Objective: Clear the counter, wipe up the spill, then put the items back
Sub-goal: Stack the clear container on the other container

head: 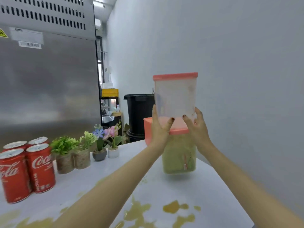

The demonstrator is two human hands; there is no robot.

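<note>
Above green-filled container [179, 155] at desk [213, 186] far end: clear pink-lidded container [175, 96] upright, long axis vertical; left hand [160, 127] and right hand [197, 127] grip base from opposite sides, fingers curled round.

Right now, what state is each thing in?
Clear tub: lidded, looks empty, held up.
Left grip: holds clear tub.
Right grip: holds clear tub.
Green tub: lidded, filled, standing.
Cans: upright.
Plants: upright.
Spill: unwiped.
</note>
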